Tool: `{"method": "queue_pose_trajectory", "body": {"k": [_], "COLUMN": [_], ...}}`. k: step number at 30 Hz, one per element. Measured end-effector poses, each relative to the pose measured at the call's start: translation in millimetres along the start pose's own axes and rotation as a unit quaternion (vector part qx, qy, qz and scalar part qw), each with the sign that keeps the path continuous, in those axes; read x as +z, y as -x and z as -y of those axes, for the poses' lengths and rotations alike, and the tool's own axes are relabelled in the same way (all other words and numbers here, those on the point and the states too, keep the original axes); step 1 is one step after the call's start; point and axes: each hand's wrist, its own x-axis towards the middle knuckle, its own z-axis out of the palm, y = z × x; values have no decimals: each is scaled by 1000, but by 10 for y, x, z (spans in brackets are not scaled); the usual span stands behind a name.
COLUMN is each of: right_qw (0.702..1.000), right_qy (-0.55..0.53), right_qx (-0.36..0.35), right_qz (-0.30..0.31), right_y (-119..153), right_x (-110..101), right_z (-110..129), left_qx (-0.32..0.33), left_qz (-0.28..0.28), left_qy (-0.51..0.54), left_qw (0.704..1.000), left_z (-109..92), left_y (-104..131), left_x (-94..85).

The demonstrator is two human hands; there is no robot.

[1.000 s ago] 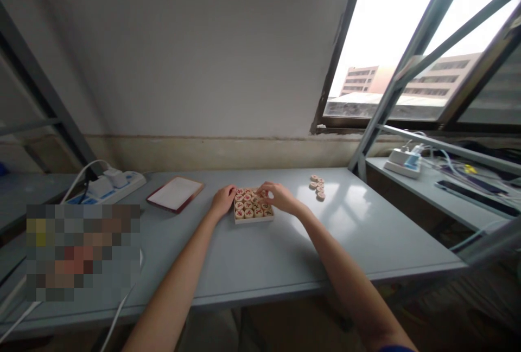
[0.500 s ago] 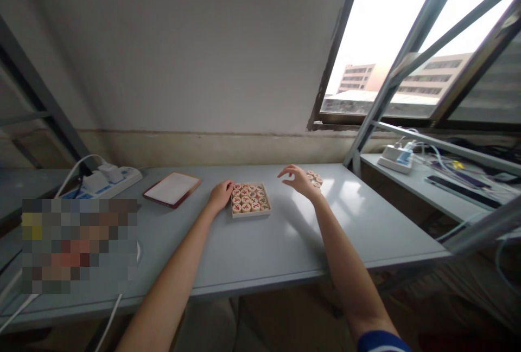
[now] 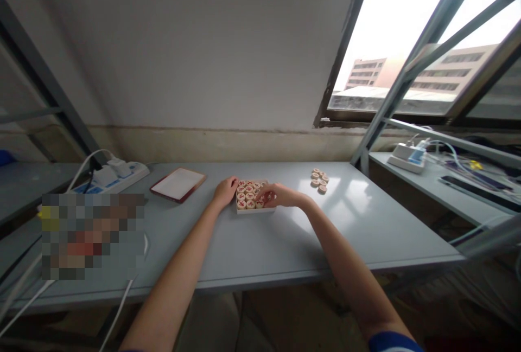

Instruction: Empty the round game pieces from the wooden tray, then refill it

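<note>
A shallow white box (image 3: 255,211) filled with rows of round wooden Chinese chess pieces (image 3: 241,204), marked in red and dark characters, lies on the desk before me. Against its left side rests my left hand (image 3: 226,191), fingers curled around the edge and steadying it. My right hand (image 3: 284,196) reaches over the box's right part, its fingers bent down and closed at a piece there; the fingertips partly hide what they grip. Farther right, several loose Chinese chess pieces (image 3: 319,179) lie in a small cluster on the desk.
A white lid with a dark red edge (image 3: 178,184) lies left of the box. Beyond it are a power strip (image 3: 136,169) with plugs and a blurred-out item (image 3: 91,238). Metal bed-frame bars (image 3: 385,108) rise at the right, by the window and a side desk.
My right hand has moved left from beside the loose pieces to the box, its fingers closing down among the pieces. The loose cluster is now uncovered. My left hand stays at the box's left side.
</note>
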Motion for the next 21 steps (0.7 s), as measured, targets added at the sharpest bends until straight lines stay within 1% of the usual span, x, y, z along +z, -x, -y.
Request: {"method": "queue_pose_trajectory", "body": {"k": [2, 5, 7, 10, 12, 13, 15, 16, 17, 18, 19, 21], "right_qw": [999, 998, 996, 982, 962, 954, 943, 933, 922, 920, 921, 924], "right_qy": [18, 25, 28, 56, 91, 111, 142, 158, 164, 155, 135, 86], "right_qx": [19, 20, 19, 26, 71, 107, 187, 230, 259, 262, 250, 189], "right_qz": [-27, -47, -79, -181, -249, -258, -237, -229, -237, -248, -266, -321], "right_y": [-37, -88, -79, 54, 234, 345, 582, 694, 790, 861, 901, 867], "right_x": [56, 102, 44, -175, -349, -428, -557, -610, -656, -696, -727, -746], "right_z": [-29, -72, -100, -206, -360, -460, -675, -771, -846, -894, -911, -850], "left_qx": [-1, -3, -4, 1, 3, 4, 5, 7, 9, 10, 10, 8], "left_qz": [3, 4, 2, 10, 22, 26, 26, 23, 21, 19, 18, 16], "left_qy": [-5, -12, -13, -4, 8, 12, 15, 13, 11, 8, 5, -2], "left_qw": [1000, 1000, 1000, 1000, 1000, 1000, 1000, 1000, 1000, 1000, 1000, 1000], "left_z": [-6, -21, -26, -12, 8, 17, 27, 28, 26, 22, 16, 5], "left_y": [5, 14, 17, 6, -8, -15, -21, -20, -17, -12, -7, 2], "left_x": [-3, -11, -19, -35, -43, -45, -45, -42, -39, -35, -32, -28]}}
